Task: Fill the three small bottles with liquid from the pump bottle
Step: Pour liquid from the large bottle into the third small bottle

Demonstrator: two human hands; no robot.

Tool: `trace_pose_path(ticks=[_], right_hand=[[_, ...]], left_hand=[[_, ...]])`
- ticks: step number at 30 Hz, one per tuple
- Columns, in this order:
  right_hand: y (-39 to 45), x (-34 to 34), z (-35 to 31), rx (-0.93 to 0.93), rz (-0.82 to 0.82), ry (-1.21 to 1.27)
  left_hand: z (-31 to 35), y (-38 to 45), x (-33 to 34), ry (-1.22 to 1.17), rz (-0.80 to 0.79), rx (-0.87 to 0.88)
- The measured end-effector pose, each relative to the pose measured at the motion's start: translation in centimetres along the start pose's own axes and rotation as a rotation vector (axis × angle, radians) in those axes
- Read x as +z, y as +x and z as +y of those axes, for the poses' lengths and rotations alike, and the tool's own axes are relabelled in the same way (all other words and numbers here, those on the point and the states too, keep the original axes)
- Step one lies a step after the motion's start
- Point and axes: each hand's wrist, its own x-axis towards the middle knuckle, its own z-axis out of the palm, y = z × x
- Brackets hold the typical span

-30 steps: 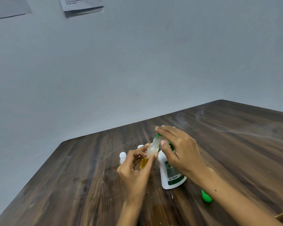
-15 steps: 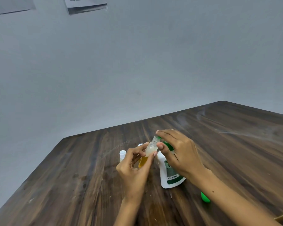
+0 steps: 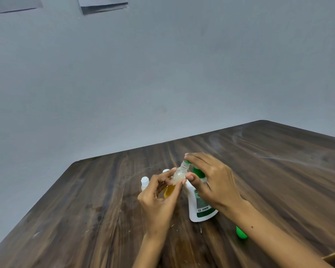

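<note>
**Small bottle held at pump spout, both hands engaged**

While the pump bottle (image 3: 199,206) stands upright on the wooden table (image 3: 85,209), it serves as the reference for all positions below. Nearest the camera, a green object (image 3: 241,232) lies on the table just right of and in front of the pump bottle, partly hidden by the right forearm. The left hand (image 3: 159,198), immediately left of the pump bottle, has its fingers and thumb curled round a small clear bottle (image 3: 177,177), holding it tilted with its neck raised to the green spout; yellowish liquid fills its lower part. The right hand (image 3: 213,180) lies over the top of the pump bottle, fingers bent across the green pump head (image 3: 197,171), thumb tip touching the small bottle. Whether the fingers press the head cannot be told. Further left of the pump bottle, a capped small bottle (image 3: 144,182) stands on the table; a second white cap (image 3: 165,171) shows behind the left fingers. Beyond, papers (image 3: 103,4) hang on the grey wall (image 3: 162,74).
</note>
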Motion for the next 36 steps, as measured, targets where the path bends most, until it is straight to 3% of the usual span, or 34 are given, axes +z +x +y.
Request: trace_pose_path(ticks=[31, 36], right_hand=[[0.5, -0.3, -0.7, 0.079, -0.021, -0.039], [1.3, -1.1, -0.7, 0.044, -0.091, -0.025]], left_hand=[[0.3, -0.1, 0.1, -0.041, 0.000, -0.042], [0.2, -0.2, 0.1, -0.050, 0.005, -0.057]])
